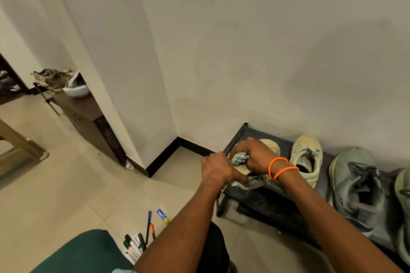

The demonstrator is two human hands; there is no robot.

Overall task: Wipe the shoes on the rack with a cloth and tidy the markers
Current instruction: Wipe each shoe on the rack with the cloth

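Listing by location. Floor (73, 184): pale square tiles, black skirting (164, 157) along plain off-white walls (244, 51) that meet in a corner.

Shoe rack (273, 204): low, black, against the right-hand wall; its top shelf carries four visible shoes. Item 1, cream shoe (269, 146) at the rack's left end, largely covered by both hands. Item 2, second cream shoe (307, 157), just beside it, laces up. Item 3, grey-green trainer (357, 186), dark laces, further right. Item 4, another greenish shoe (405, 206), cut off by the right edge.

Cloth (239, 158): pale, patterned, bunched in the right hand (255, 155), fingers curled round it and pressed onto item 1; a trailing end hangs near the wrist, which wears two orange bead bracelets (280, 167). Left hand (218, 169): grips the near end of item 1, thumb along its side.

Markers (142, 237): loose cluster on the floor left of the rack, by the left forearm; caps blue, orange, black and green; some hidden behind the arm, count uncertain.

Green cushion (84, 252): bottom edge, partly cut off.

Dark wooden cabinet (88, 117): beyond the wall's corner, bearing a heap of worn shoes (51, 78) and a white helmet-like object (75, 88), hard to identify. Tan plastic stool (20, 146): left edge, only partly in view.
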